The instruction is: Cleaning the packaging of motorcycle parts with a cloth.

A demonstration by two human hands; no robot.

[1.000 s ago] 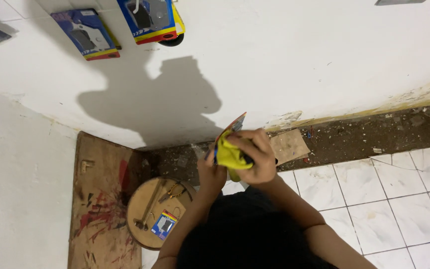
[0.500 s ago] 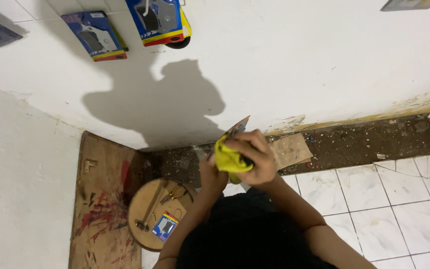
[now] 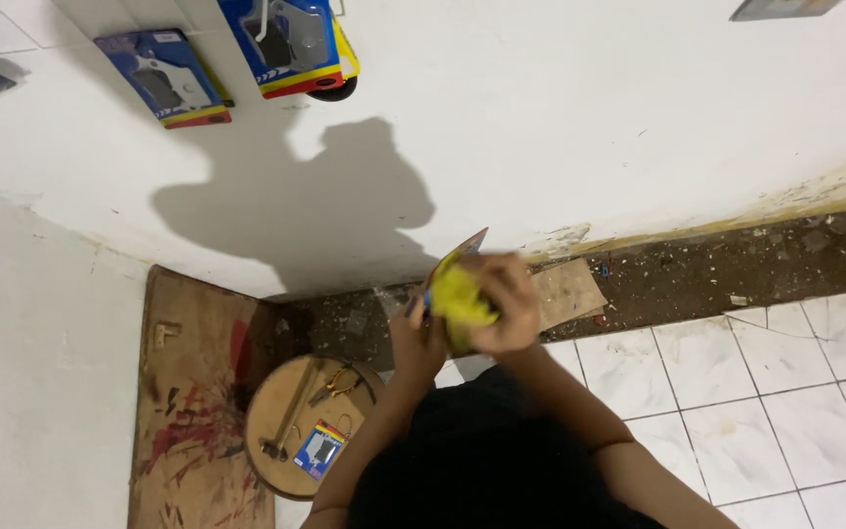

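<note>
I see both hands, left hand (image 3: 415, 338) and right hand (image 3: 503, 299), gripping a yellow packet (image 3: 457, 294) above the stool (image 3: 296, 421), packet seemingly not yet opened.

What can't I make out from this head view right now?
- Yellow packet: motion-blurred, largely covered by the right hand.
- Left hand: its fingers hidden behind the packet.
- Tools on the round wooden stool: too small to identify.
- Top-right wall item: cut by frame edge.

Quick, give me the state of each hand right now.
Left hand: closed on the edge of the yellow packet.
Right hand: closed around the same yellow packet, blurred.
</note>
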